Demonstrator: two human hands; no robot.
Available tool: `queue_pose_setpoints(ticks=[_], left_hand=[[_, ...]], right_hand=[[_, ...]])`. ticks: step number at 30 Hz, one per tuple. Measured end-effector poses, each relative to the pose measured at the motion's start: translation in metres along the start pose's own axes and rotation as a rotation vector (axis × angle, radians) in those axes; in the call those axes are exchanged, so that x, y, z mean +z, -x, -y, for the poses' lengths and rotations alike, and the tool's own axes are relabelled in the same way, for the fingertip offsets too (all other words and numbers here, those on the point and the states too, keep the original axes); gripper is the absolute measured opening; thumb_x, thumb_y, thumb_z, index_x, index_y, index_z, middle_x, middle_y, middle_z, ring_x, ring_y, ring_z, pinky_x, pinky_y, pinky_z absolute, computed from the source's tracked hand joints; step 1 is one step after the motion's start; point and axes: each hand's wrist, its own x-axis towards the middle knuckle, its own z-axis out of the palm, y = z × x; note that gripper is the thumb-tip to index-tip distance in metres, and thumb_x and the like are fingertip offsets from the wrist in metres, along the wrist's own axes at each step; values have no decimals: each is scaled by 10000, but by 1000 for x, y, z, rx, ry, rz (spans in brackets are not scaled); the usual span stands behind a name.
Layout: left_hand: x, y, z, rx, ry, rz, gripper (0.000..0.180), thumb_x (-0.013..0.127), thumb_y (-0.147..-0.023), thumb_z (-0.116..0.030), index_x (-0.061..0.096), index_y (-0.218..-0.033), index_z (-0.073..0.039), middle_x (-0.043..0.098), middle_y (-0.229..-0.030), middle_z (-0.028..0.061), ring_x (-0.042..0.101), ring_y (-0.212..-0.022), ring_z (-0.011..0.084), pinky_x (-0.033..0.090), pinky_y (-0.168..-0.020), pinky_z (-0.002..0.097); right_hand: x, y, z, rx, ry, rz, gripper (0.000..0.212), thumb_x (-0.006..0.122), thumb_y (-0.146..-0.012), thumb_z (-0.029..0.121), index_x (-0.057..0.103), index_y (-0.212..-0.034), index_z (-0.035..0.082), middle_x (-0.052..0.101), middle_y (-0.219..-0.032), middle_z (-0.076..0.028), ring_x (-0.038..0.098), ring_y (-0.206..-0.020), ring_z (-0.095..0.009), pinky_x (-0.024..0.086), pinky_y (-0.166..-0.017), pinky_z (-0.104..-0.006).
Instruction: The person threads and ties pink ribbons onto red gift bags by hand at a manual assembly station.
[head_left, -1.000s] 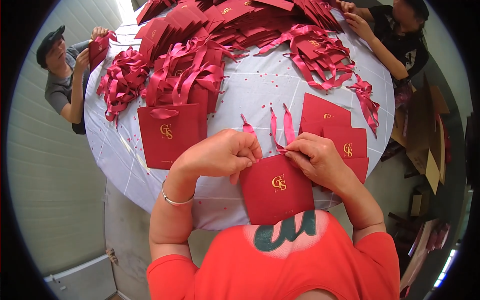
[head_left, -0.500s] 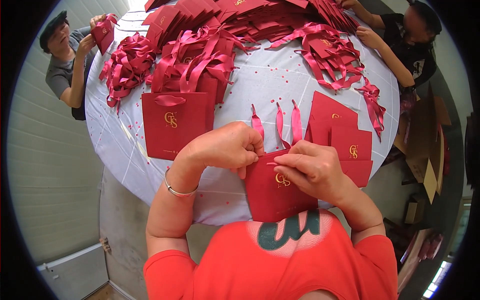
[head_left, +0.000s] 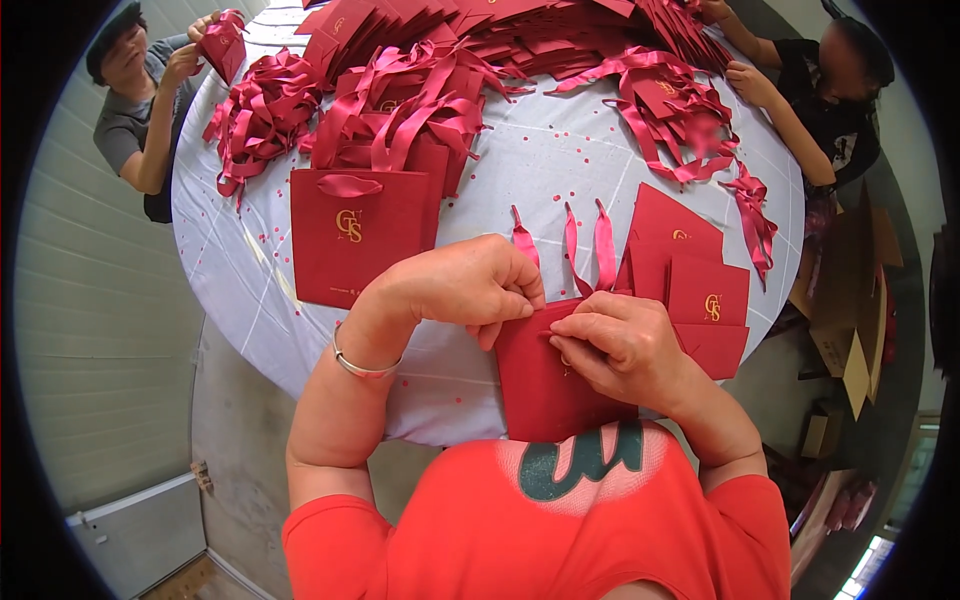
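A dark red paper gift bag [head_left: 560, 400] lies against my front at the table edge, its opening away from me. My left hand [head_left: 470, 285] is closed, its fingertips pinching the bag's upper left edge. Across the bag's front, just below that edge, my right hand [head_left: 625, 340] pinches the small tip of a pink ribbon; most of the tip is hidden by the fingers. Loose ribbon lengths [head_left: 605, 245] stick out beyond the bag's top. To the left lies a finished-looking bag with a ribbon handle [head_left: 360, 240].
Flat red bags [head_left: 675, 235] lie to my right. Ribbon heaps [head_left: 260, 120] and stacked bags [head_left: 540, 45] cover the far side of the white-clothed table [head_left: 430, 400]. One person [head_left: 135, 130] holds a bag at far left; another [head_left: 820, 110] handles bags at far right. Cartons [head_left: 840, 290] stand right.
The view has shifted slightly. My right hand has turned a little and covers more of the bag's gold print. Both hands keep their pinch at the bag's top.
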Motion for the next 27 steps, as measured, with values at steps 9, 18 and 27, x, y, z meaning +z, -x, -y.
queue_pose_setpoints(ticks=[9,18,27], left_hand=[[-2,-3,4,-9,51,7,119,594,-916,-44,681,-979,6,637,-706,14,597,-529,87,424,-483,237],[-2,-5,7,-18,47,9,121,601,-928,-65,678,-988,6,640,-716,13,601,-532,89,419,-484,236],[-2,-6,7,-18,69,9,146,564,-916,-62,678,-973,9,626,-703,6,598,-527,87,412,-482,234]], right_hand=[[-1,1,10,-72,130,75,145,777,-732,7,670,-828,29,626,-719,-71,638,-585,-215,509,-490,-317],[-1,-3,6,-32,171,63,132,774,-745,18,668,-824,26,625,-723,-74,638,-586,-221,508,-484,-322],[5,-4,10,-114,236,66,163,746,-783,37,588,-744,38,567,-678,-64,594,-540,-217,476,-455,-332]])
